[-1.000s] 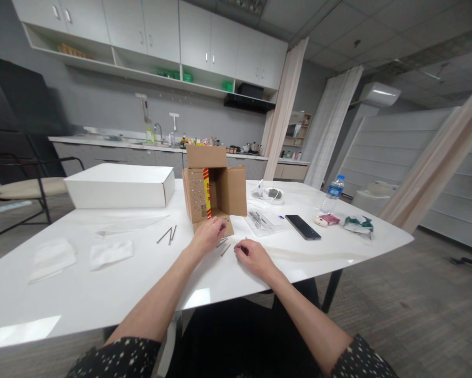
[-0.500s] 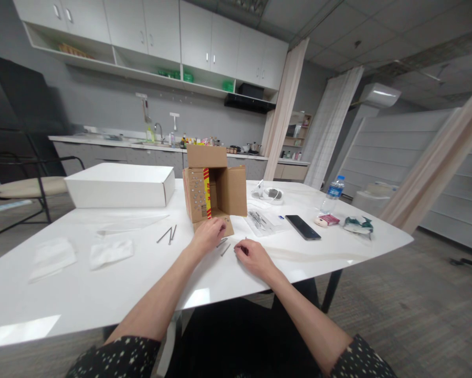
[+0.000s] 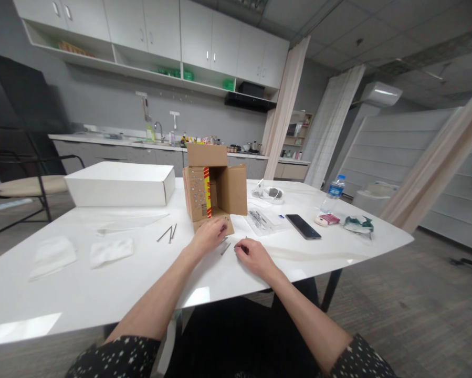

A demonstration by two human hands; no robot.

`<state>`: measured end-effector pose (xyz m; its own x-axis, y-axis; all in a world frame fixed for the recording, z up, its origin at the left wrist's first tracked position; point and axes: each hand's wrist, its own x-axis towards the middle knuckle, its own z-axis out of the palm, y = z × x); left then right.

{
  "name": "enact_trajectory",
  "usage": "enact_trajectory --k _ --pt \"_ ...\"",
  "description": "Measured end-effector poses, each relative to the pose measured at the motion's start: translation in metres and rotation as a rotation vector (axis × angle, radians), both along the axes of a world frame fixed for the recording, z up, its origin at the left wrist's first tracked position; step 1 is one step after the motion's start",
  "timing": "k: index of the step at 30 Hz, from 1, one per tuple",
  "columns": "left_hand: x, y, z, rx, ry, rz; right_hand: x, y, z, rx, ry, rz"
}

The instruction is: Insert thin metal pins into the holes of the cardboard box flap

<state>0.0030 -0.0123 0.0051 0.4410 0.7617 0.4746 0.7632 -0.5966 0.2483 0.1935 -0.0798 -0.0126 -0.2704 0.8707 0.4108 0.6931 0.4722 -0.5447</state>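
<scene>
**Inspector A:** Position of the hands?

**Inspector B:** Left hand point(image 3: 209, 236) rests on the white desk point(image 3: 82, 294), fingers curled loosely over the lower flap of the cardboard box point(image 3: 214, 190). Whether it grips anything, I cannot tell. Right hand point(image 3: 253, 255) lies at its 4 o'clock, fingers curled, pinching what looks like a nail; too small to confirm.

**Inspector A:** And the loose nails?

**Inspector B:** A few nails point(image 3: 224, 245) lie on the desk between the two hands, just at the left fingertips. Another small group of nails point(image 3: 168, 233) sits at 9 o'clock from the left hand, apart from it.

**Inspector A:** Surroundings?

**Inspector B:** White box point(image 3: 119, 184) at 10 o'clock of the cardboard box; black phone point(image 3: 303, 227) and water bottle point(image 3: 332, 194) toward 3 o'clock.
</scene>
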Motion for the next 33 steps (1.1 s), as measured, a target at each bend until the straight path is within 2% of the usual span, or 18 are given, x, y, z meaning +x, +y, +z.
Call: enact_trajectory --k 13,27,33 --pt "-0.001 -0.008 0.003 -0.157 0.091 0.0 0.0 0.0 -0.001 -0.009 0.001 -0.012" --pt "-0.001 -0.011 0.006 -0.184 0.134 0.018 0.002 0.0 -0.003 -0.006 0.005 -0.009" --pt "-0.003 -0.008 0.001 -0.163 0.135 0.006 0.001 0.0 -0.002 -0.001 0.004 -0.009"
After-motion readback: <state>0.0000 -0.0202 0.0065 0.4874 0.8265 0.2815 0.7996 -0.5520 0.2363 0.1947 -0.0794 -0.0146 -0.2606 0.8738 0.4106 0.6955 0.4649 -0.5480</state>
